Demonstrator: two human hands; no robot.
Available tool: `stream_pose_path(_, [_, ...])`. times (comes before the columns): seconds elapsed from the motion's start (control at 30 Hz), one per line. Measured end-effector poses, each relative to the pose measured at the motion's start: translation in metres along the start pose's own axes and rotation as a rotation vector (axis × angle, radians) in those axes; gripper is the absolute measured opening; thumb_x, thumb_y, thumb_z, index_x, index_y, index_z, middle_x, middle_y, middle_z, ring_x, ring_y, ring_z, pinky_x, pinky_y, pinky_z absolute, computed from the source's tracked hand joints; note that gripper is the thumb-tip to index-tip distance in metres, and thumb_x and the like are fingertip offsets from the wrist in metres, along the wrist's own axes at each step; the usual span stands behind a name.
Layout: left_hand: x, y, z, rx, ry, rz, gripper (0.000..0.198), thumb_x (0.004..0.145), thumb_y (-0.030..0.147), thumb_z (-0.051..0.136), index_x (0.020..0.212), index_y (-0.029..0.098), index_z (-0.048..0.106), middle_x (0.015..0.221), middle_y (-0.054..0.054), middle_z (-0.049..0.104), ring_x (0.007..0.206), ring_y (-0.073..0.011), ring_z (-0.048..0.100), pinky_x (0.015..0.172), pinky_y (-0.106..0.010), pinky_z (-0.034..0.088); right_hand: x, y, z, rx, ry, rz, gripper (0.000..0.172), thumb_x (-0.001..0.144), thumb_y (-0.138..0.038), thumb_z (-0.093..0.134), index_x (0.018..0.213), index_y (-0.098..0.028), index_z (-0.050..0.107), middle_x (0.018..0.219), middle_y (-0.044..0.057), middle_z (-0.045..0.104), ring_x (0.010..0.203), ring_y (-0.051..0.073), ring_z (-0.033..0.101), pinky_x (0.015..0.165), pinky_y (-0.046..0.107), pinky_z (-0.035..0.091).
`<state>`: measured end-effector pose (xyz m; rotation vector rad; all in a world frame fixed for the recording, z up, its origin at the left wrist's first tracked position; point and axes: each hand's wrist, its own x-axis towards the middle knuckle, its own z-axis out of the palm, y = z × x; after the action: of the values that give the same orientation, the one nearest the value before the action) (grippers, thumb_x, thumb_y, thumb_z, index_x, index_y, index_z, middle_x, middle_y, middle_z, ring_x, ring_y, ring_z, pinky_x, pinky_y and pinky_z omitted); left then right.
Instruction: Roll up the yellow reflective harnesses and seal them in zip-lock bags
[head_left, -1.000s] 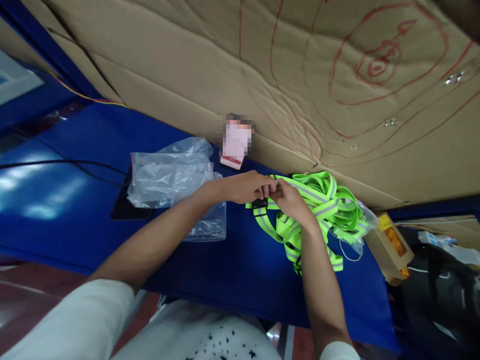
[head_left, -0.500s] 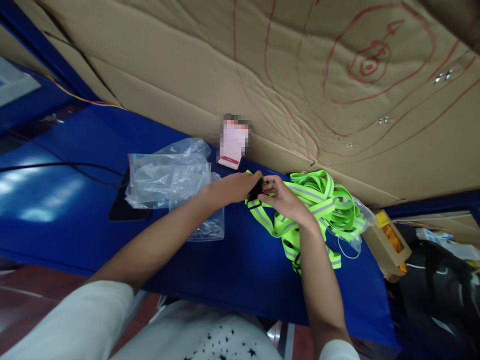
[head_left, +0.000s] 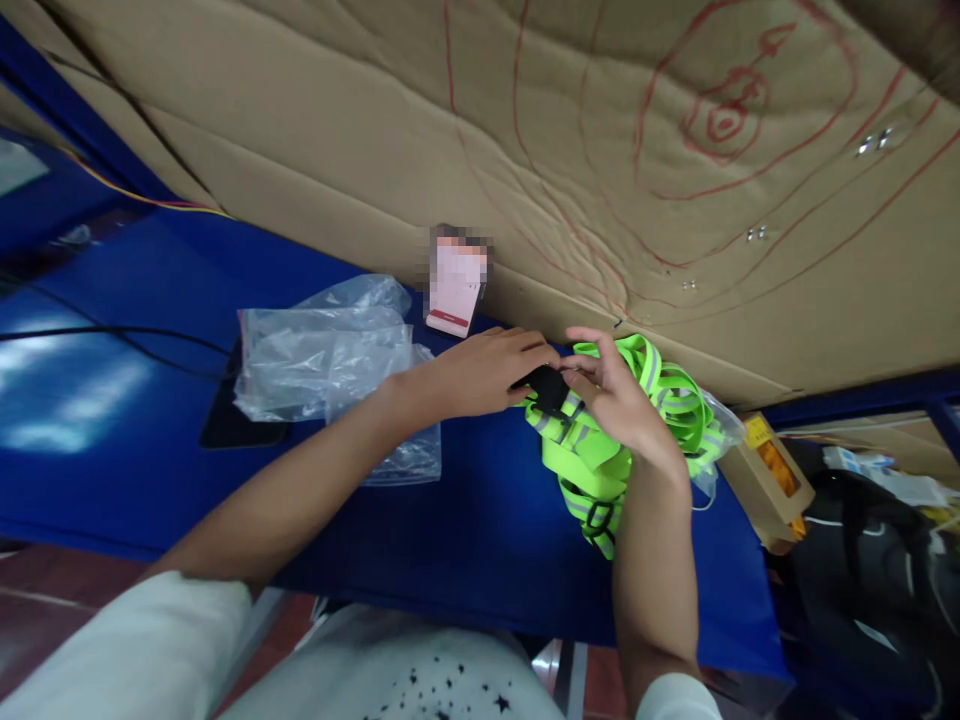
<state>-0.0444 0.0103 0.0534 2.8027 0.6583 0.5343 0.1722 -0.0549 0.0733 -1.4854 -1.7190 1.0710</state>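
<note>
Neon green reflective straps (head_left: 592, 455) with grey stripes lie in a loose pile on the right of the blue table. A flat black piece (head_left: 550, 390) among these straps is between my two hands. My left hand (head_left: 499, 372) has its fingers curled over the left side of it. From the right, my right hand (head_left: 619, 395) pinches at its upper edge, index finger raised. The fingertips partly cover the piece, so its exact kind is unclear. A black slide buckle (head_left: 599, 517) hangs on the strap at the pile's near end.
Clear plastic bags (head_left: 300, 365) lie left of my hands, over a dark flat object (head_left: 225, 425). A phone (head_left: 455, 290) leans on the cardboard wall (head_left: 337, 150). A cardboard box (head_left: 765, 485) and a black bag (head_left: 862, 590) are at the right edge of the blue table (head_left: 480, 540).
Both hands have shifted right with the black piece, which shows more. The near straps have bunched together, and the slide buckle is now in plain sight.
</note>
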Motion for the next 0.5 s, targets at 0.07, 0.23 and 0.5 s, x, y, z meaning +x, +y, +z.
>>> stream_pose_path(0.07, [0.0,0.006,-0.003,0.03,0.013,-0.001,0.028,0.095,0.022,0.063,0.123,0.018,0.059,0.121,-0.009,0.065,0.112,-0.024,0.064,0.093,-0.033,0.051,-0.007,-0.009,-0.002,-0.04,0.025,-0.026,0.048,0.099,-0.029,0.05,0.145,-0.026,0.035,0.116,0.007,0.07,0.106,0.019,0.069,0.093,0.036,0.055])
stream_pose_path(0.23, [0.0,0.011,-0.009,0.143,0.04,0.002,0.029,0.094,0.031,0.065,0.119,0.016,0.063,0.113,-0.008,0.069,0.103,-0.0243,0.067,0.076,-0.032,0.051,-0.025,-0.024,0.006,-0.508,0.006,-0.165,0.067,0.093,-0.041,0.067,0.152,-0.026,0.039,0.148,0.013,0.056,0.137,0.032,0.053,0.116,0.053,0.041])
stream_pose_path(0.5, [-0.003,0.007,-0.021,0.069,0.116,-0.066,0.018,0.093,0.03,0.067,0.105,0.017,0.066,0.107,-0.007,0.073,0.098,-0.023,0.07,0.078,-0.032,0.054,-0.024,-0.024,-0.002,-0.562,0.04,-0.174,0.04,0.093,-0.035,0.066,0.13,-0.021,0.058,0.125,0.012,0.067,0.116,0.029,0.065,0.104,0.046,0.05])
